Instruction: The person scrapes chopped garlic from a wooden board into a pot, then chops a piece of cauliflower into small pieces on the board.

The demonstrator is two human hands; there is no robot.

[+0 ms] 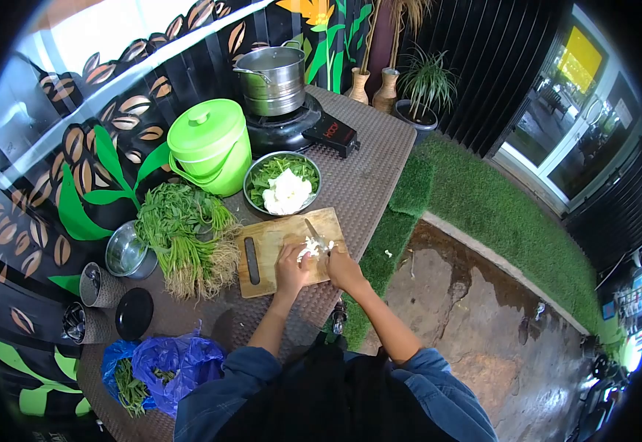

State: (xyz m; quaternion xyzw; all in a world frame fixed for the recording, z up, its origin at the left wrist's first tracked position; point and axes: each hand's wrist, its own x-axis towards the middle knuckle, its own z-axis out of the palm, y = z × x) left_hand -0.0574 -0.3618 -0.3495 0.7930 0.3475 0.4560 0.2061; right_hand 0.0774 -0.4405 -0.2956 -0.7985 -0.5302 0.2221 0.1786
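Note:
A wooden cutting board (269, 247) lies on the woven table top. My left hand (290, 267) presses down on a small white piece of food (309, 250) on the board. My right hand (343, 267) grips the handle of a knife (315, 233), whose blade rests on the white piece. Just behind the board stands a metal bowl (282, 183) holding green leaves and white chunks.
A bundle of leafy greens with roots (188, 239) lies left of the board. A green lidded bucket (210, 146), a steel pot on a black cooker (275, 81), a small steel bowl (128, 252) and a blue plastic bag (166, 365) share the table. Wet stone floor lies to the right.

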